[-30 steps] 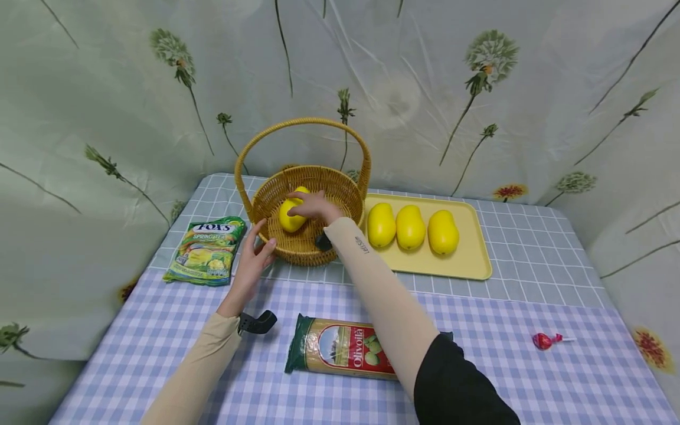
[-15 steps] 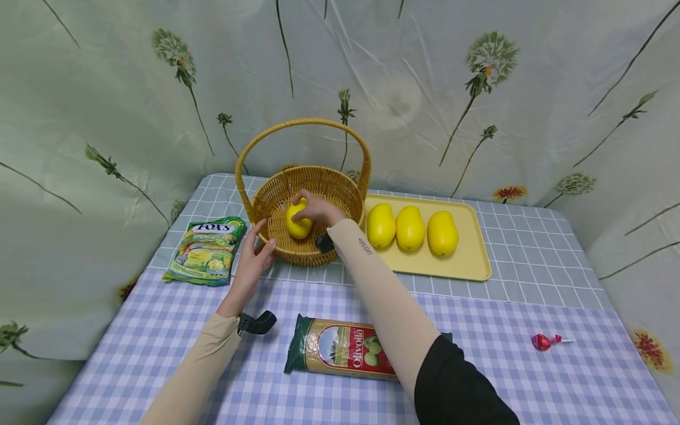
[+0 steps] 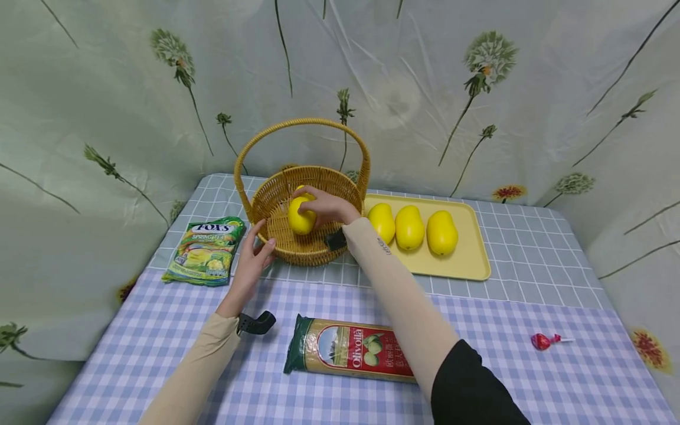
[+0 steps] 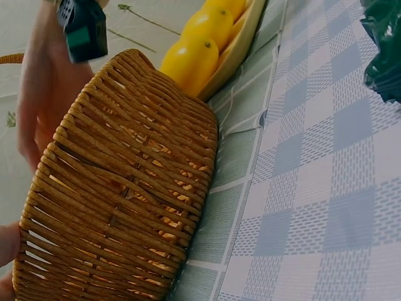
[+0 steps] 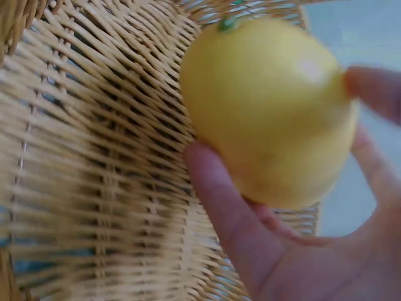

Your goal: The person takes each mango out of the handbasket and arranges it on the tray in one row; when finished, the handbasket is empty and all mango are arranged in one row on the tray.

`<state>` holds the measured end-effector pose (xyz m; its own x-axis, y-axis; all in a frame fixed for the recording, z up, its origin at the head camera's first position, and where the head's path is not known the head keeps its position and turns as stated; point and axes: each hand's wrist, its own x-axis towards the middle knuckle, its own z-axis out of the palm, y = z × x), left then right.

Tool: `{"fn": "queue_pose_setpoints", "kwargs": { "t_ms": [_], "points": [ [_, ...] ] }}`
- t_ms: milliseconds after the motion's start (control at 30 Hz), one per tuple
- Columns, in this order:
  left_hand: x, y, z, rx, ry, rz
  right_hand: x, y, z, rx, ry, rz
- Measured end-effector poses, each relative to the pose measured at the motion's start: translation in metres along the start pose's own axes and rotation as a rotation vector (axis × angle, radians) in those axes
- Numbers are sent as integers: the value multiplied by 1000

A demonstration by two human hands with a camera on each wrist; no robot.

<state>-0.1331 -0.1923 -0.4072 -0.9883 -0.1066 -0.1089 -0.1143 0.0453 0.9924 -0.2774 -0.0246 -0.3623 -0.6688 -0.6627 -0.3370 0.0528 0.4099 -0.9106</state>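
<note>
In the head view, my right hand (image 3: 330,206) holds a plump yellow fruit (image 3: 301,219), shaped like a mango or papaya, inside the wicker basket (image 3: 284,251). The right wrist view shows thumb and fingers spread round this fruit (image 5: 269,106), which has a small green stem spot; woven basket wall (image 5: 113,157) lies beside it. At the basket's left front rim, my left hand (image 3: 251,260) holds on with thumb and index finger. Only fingertips of the left hand show at the rim in the left wrist view; its remaining fingers are mostly hidden.
Right of the basket, a yellow tray (image 3: 467,260) bears three similar yellow fruits (image 3: 410,227). A green FOX'S candy bag (image 3: 207,251) lies left of it. In front are an Olivoilà pasta pack (image 3: 347,348), partly under the right forearm, and a red lollipop (image 3: 542,341).
The right hand has shifted slightly rightward with the fruit inside the basket, and its grip has turned from over the fruit to its right side. The left hand stays put.
</note>
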Motion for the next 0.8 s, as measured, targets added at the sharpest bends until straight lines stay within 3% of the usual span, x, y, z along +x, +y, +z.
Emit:
{"fn": "queue_pose_setpoints", "kwargs": {
  "t_ms": [100,300,500,633,800],
  "points": [
    [0,-1,-1,-1,-3,8,-9,2,-10,58,2,-60],
    [13,-23,-5,-8,7,31,-40,8,-34,82,-44,-152],
    [16,-28,-5,-7,4,55,-81,22,-60,115,-71,-158],
    [15,-28,-6,-23,-1,53,-110,38,-76,123,-30,-140],
    [15,-28,-5,-17,10,41,-144,68,-98,91,92,-117]
  ]
}}
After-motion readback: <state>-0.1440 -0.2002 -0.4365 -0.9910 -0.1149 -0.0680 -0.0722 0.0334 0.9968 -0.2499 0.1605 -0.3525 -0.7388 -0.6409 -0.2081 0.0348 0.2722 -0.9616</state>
